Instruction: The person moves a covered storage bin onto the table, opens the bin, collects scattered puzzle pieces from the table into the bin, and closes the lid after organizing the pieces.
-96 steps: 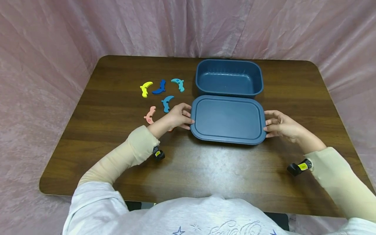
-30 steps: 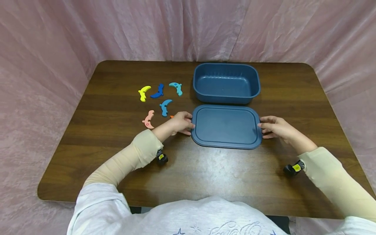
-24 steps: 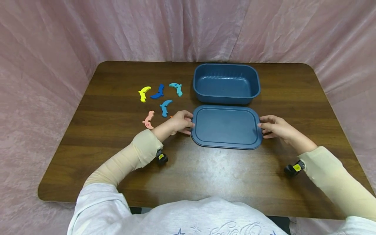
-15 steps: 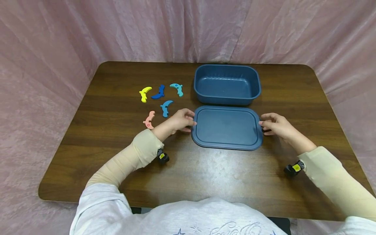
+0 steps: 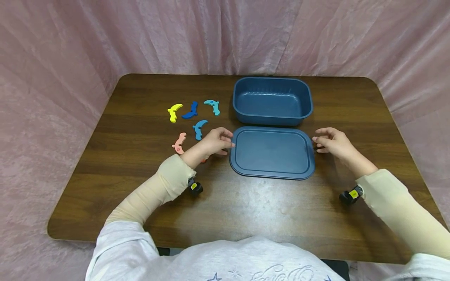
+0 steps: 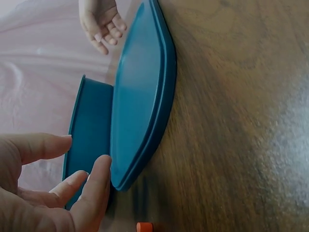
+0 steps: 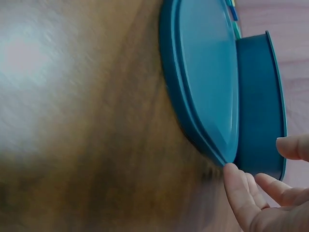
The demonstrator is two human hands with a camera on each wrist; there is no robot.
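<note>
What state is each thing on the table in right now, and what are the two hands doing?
Box: open, nothing inside, upright.
Lid: off the box, lying flat on the table in front of it.
Left hand: relaxed, fingers at the lid's left edge, gripping nothing.
Right hand: relaxed, just clear of the lid's right edge.
Foam shapes: loose on the table, left of the box.

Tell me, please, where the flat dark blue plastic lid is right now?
In the head view, the dark blue plastic lid lies flat on the table, just in front of the open blue box, between both hands.
</note>
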